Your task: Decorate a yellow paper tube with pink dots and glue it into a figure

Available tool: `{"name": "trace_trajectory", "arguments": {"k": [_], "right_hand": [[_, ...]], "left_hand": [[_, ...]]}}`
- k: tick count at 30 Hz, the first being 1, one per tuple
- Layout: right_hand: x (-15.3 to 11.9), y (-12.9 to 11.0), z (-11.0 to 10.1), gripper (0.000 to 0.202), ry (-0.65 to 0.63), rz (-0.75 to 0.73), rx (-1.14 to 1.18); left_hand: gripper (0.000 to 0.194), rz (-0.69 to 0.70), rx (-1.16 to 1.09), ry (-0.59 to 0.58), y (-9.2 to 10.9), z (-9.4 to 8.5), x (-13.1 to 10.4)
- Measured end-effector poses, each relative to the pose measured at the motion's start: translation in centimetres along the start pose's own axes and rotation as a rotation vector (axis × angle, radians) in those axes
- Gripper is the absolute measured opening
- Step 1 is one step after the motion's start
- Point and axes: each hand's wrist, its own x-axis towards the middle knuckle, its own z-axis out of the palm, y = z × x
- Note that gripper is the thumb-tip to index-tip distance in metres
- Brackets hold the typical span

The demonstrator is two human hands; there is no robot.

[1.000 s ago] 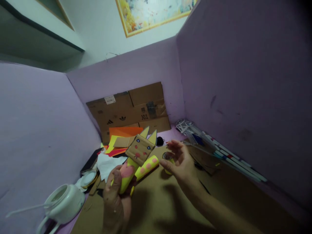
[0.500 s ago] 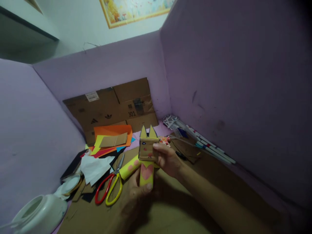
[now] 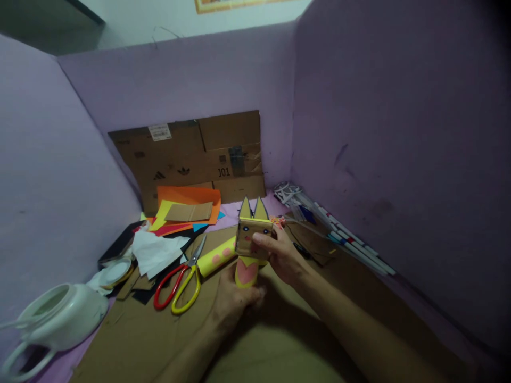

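Between my hands is a cardboard figure (image 3: 255, 247) with a boxy brown head, a drawn face, two pointed yellow ears and a yellow tube body bearing a pink heart. My left hand (image 3: 237, 298) is closed around the lower body and hides its base. On the right side of the head, my right hand (image 3: 281, 252) grips with the thumb across the face, covering part of it. A yellow tube with pink spots (image 3: 217, 258) lies just behind and left of the figure. Scissors (image 3: 186, 276) with one red and one yellow handle rest left of my left hand.
Coloured paper (image 3: 187, 194), white tissue (image 3: 155, 252) and tape rolls (image 3: 115, 274) are heaped at the left. A white pot (image 3: 66, 314) stands front left. A printed cardboard sheet (image 3: 183, 149) leans on the back wall. White sticks (image 3: 359, 247) lie along the right wall.
The view has tipped downward and shifted left. The figure's head now tilts back, and both drawn eyes show. My right thumb has slid further across the face.
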Motion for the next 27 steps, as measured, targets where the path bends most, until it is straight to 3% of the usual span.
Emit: {"name": "trace_trajectory", "arguments": {"k": [8,12,19,27], "right_hand": [[-0.1,0.5,0.1,0.04,-0.01,-0.027,-0.079],[-0.2,0.6,0.1,0.039,-0.003,-0.036,-0.077],[-0.4,0.8,0.4,0.036,-0.003,-0.076,-0.09],[-0.5,0.8,0.3,0.039,-0.013,-0.085,-0.143]], "left_hand": [[0.031,0.12,0.086,0.08,-0.8,0.2,0.4],[0.041,0.175,0.112,0.099,-1.6,0.1,0.7],[0.033,0.182,0.16,0.203,-1.4,0.3,0.5],[0.036,0.234,0.034,0.142,-1.3,0.1,0.4]]}}
